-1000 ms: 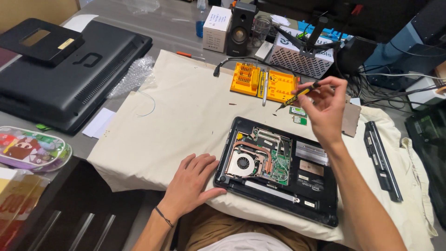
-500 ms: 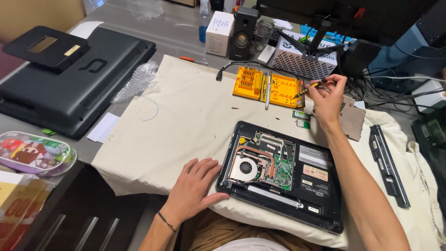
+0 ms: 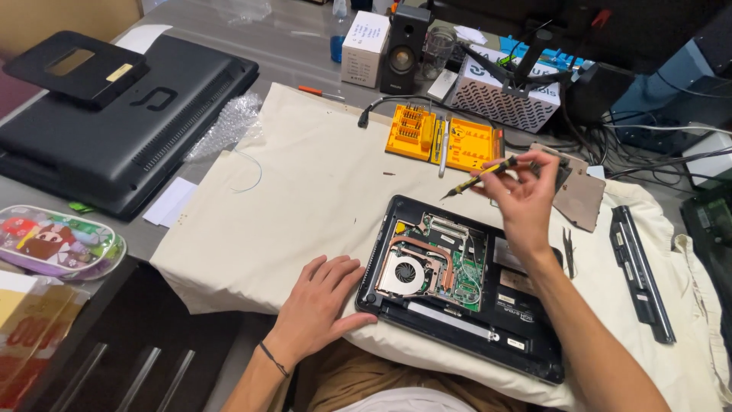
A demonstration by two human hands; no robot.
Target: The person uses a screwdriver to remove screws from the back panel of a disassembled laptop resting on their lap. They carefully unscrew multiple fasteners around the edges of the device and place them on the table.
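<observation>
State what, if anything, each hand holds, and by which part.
The right hand holds a yellow-and-black screwdriver by the rear end of its handle, tip pointing left. The left hand holds nothing; it rests flat on the cloth beside the opened laptop.

Place: an electronics repair bench, a workshop corner or home work desk; which of the two cannot be told.
Surface: a grey table (image 3: 305,57) with a cream cloth (image 3: 305,198) spread over it as a work mat.
Near centre: an opened laptop (image 3: 465,286) lies with its cover off, fan, copper pipes and green circuit board bare.
Far centre: an orange screwdriver bit set (image 3: 442,137) lies open on the cloth.
Right: loose laptop parts, a brown cover plate (image 3: 583,198) and a long black strip (image 3: 640,271).
Far right: tangled cables (image 3: 648,145) and a perforated metal box (image 3: 507,99).
Far left: a large closed black device (image 3: 122,130).
Far middle: a small speaker (image 3: 404,46) and a white carton (image 3: 364,47).
</observation>
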